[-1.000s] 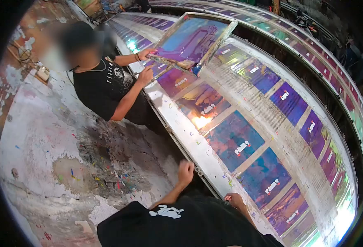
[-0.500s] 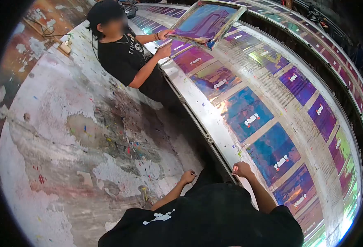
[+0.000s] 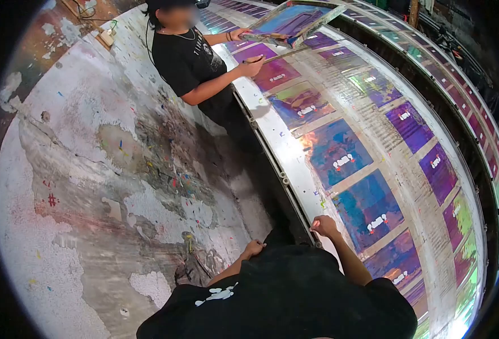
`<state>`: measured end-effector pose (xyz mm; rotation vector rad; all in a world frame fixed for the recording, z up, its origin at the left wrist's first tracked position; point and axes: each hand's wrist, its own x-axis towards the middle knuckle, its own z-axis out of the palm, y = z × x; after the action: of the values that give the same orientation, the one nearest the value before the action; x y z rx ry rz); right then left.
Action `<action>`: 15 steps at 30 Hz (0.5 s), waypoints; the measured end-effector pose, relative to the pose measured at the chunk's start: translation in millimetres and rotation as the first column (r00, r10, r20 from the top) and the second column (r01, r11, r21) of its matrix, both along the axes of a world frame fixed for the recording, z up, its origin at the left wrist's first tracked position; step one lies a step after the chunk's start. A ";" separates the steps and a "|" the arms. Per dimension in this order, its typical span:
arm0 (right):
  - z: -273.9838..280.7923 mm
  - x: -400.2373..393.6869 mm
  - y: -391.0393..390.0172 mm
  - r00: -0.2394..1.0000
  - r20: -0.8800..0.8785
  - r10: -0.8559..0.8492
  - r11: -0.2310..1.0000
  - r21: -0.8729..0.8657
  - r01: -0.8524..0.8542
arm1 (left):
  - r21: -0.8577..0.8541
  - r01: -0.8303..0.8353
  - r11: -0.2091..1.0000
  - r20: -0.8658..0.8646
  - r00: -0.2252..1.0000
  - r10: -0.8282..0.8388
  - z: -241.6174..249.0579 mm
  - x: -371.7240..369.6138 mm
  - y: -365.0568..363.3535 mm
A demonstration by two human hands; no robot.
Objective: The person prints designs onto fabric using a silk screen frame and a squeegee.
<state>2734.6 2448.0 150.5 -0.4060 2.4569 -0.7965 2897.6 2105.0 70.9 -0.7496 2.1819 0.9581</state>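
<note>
My left hand (image 3: 254, 248) hangs beside my body, left of the table edge, with its fingers curled. My right hand (image 3: 325, 226) is held over the white edge of the long printing table (image 3: 303, 186), fingers bent and pressed together. Whatever either hand may hold is hidden or too small to make out. Nearest to my right hand lies a blue printed panel (image 3: 357, 203) with a small white and red design near its lower right. Another blue panel (image 3: 331, 144) lies above it, and a purple one (image 3: 382, 260) below.
Farther along the table, a co-worker (image 3: 187, 62) grips a framed printing screen (image 3: 317, 25), tilted above the panels, and a thin dark tool (image 3: 254, 60). Rows of coloured panels run along the table. A second table (image 3: 458, 79) stands at right. The floor (image 3: 91, 186) is paint-stained.
The view has shifted, so the co-worker sits higher and farther right. Their screen is tilted flatter, and their tool hand has moved away from its frame. My hands stay curled, almost in place.
</note>
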 end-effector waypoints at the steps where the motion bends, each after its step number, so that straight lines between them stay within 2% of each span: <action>1: -3.9 1.1 0.5 1.000 0.003 0.000 1.000 0.000 0.000 | 0.006 0.008 1.000 -0.013 1.000 -0.008 0.9 -1.8 -1.1; 3: -8.7 0.0 -1.0 0.998 -0.065 -0.006 1.000 0.004 0.006 | 0.012 0.022 1.000 -0.027 0.999 -0.021 2.3 -1.9 -0.4; 15: -9.6 7.4 0.9 0.996 -0.030 -0.088 0.995 -0.040 0.086 | 0.028 0.043 0.999 0.024 0.999 -0.044 14.0 -12.5 -1.2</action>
<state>2742.0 2448.9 140.8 -0.3297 2.5060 -0.8812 2885.1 2103.8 84.9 -0.6942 2.1511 0.9503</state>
